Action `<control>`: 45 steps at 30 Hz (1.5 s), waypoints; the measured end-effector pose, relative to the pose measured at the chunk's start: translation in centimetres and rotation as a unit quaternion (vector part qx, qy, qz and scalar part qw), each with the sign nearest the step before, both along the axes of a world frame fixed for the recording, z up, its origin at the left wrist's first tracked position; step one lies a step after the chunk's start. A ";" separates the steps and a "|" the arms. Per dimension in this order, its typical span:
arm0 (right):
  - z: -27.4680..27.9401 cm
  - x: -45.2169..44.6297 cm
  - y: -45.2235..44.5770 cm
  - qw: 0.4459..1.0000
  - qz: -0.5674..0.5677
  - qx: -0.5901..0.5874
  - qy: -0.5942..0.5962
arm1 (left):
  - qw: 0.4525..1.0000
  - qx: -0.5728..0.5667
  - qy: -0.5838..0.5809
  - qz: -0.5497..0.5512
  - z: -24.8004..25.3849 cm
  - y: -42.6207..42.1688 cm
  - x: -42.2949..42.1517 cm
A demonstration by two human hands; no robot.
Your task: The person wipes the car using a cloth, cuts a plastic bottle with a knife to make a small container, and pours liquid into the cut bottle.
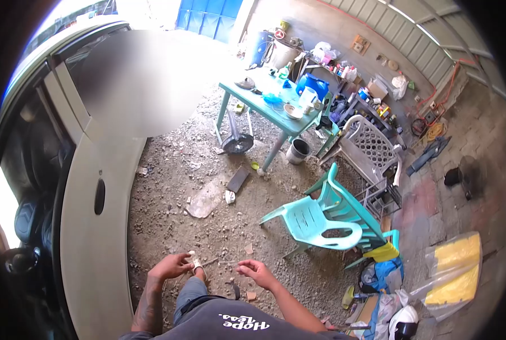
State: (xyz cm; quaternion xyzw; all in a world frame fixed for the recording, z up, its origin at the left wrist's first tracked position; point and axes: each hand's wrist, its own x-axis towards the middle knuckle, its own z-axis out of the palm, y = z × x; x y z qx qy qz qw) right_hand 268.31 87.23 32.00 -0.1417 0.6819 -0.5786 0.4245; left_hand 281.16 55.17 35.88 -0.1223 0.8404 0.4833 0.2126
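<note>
My left hand [171, 266] hovers low in front of me, above my foot, with its fingers loosely stretched toward the middle and nothing visible in them. Across from it, my right hand [257, 273] has its fingers slightly bent and apart. A thin pale piece [227, 262] shows just beside the right fingertips; whether they touch it I cannot tell. Below the hands is gravelly ground, with a small stick [209, 262] between them. The pale car door [97, 226] stands to the left of my left hand.
A turquoise plastic chair [315, 224] stands ahead on the right. Farther off is a green table [264, 101] bearing bowls and containers, with a bucket [298, 152] beside it. A flattened sheet [206, 198] lies on the ground. Yellow material in plastic [454, 269] lies at right.
</note>
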 end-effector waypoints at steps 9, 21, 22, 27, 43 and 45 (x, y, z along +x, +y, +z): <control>-17.3 -8.0 12.6 0.843 0.094 0.529 -0.030 | 0.988 -0.100 0.099 -0.058 7.1 -12.8 -18.8; -25.3 -34.1 -12.0 0.872 0.261 0.409 0.057 | 0.996 -0.047 0.044 0.063 -7.7 -30.8 -44.6; -31.8 -38.8 -14.2 0.829 0.315 0.436 0.156 | 0.987 -0.148 0.012 0.059 -13.0 -32.7 -44.0; -18.3 -62.8 -39.8 0.979 -0.107 0.169 -0.052 | 0.908 0.031 -0.394 0.141 -31.8 -43.7 -33.1; -7.9 -88.4 -78.8 0.989 0.026 0.102 -0.104 | 0.887 0.180 -0.236 0.354 -27.5 -74.6 -73.7; -6.9 -91.4 -80.4 0.988 0.028 0.115 -0.100 | 0.913 0.148 -0.116 0.361 -25.0 -79.1 -84.8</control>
